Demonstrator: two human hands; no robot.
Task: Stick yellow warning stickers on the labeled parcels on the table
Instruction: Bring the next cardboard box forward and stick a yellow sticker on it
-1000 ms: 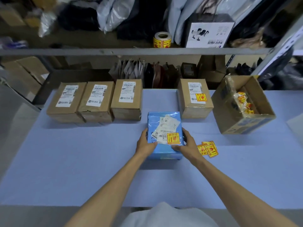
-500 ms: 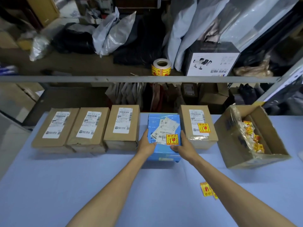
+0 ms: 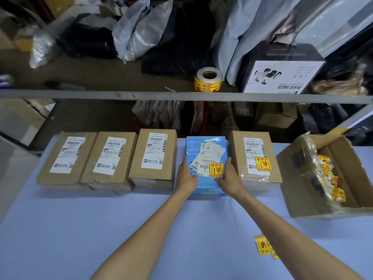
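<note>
You gripped the blue parcel (image 3: 205,146), yellow sticker (image 3: 216,170) on, left hand (image 3: 186,174) and right hand (image 3: 229,174) curled round its near edges, on the bench (image 3: 60,229) between bare box (image 3: 153,158) and stickered box (image 3: 255,158), probably squaring the row.

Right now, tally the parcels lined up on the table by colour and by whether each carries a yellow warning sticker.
3 brown cardboard parcels with no sticker
1 brown cardboard parcel bearing a yellow warning sticker
1 blue plastic-wrapped parcel bearing a yellow warning sticker, gripped by the left hand and the right hand
Total: 5 parcels
</note>
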